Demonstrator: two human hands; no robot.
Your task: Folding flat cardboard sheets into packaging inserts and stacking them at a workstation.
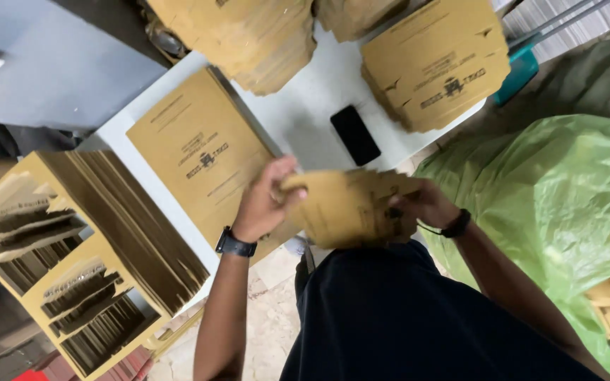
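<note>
Both my hands hold a small bundle of flat brown cardboard pieces (351, 206) in front of my body, at the near edge of a white table (305, 113). My left hand (266, 201), with a dark watch on the wrist, grips the bundle's left end, thumb on top. My right hand (425, 204), with a black band on the wrist, grips its right end. Just left of my left hand a flat brown printed carton sheet (192, 152) lies on the table.
A black phone (354, 134) lies mid-table. Stacks of brown carton blanks sit at the far side (248, 35) and far right (435, 63). A cardboard divider box (72, 261) packed with flat sheets stands at left. A green plastic bag (552, 204) bulges at right.
</note>
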